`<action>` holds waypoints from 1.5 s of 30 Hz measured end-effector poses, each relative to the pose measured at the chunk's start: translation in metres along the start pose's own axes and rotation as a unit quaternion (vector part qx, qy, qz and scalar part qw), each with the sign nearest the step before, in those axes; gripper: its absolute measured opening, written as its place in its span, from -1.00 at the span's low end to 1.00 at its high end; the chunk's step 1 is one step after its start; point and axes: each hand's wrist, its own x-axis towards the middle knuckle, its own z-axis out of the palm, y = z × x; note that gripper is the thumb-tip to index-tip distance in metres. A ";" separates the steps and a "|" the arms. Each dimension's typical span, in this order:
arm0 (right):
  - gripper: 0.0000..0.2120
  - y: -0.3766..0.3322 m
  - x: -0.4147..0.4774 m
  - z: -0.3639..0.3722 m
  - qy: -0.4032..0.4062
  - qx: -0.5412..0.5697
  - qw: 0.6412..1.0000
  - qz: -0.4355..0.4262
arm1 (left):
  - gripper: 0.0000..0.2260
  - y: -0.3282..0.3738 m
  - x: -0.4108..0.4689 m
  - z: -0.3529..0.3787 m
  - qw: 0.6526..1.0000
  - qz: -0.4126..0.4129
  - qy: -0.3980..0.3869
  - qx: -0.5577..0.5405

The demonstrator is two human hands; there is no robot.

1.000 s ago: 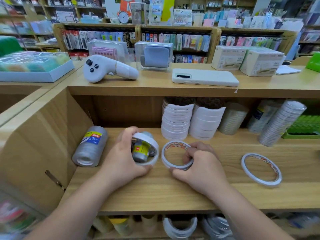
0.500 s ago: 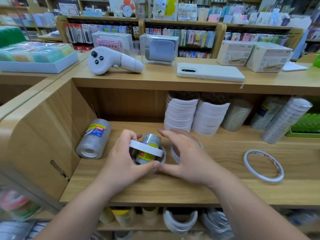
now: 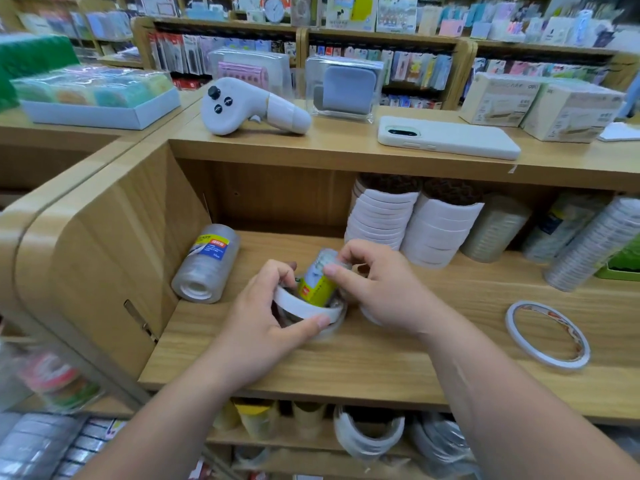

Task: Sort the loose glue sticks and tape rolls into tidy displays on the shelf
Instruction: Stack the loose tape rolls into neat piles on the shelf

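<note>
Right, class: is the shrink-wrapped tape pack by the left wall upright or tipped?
Tipped: the tape pack lies on its side, round end facing us.

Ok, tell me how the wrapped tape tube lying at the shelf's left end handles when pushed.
The wrapped tape tube lies on its round side, so it would probably roll. Its glossy film looks slippery. Stacked rolls inside suggest it is stiff.

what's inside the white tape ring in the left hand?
A yellow-labelled clear tape stack pokes up through the white tape ring; the right hand pinches its top. Its base is hidden behind the ring.
</note>
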 end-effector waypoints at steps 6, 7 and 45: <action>-0.76 -0.009 -0.019 -0.033 0.138 0.097 0.985 0.039 | -0.15 0.002 0.010 -0.002 0.997 -0.011 -0.039 0.070; -0.72 -0.008 -0.026 -0.042 0.154 0.079 0.984 0.042 | -0.08 0.002 0.013 -0.003 0.994 -0.016 -0.054 0.088; -0.68 0.029 -0.080 -0.024 -0.016 -0.275 0.961 0.023 | 0.03 0.007 0.016 -0.012 0.963 -0.001 -0.117 0.243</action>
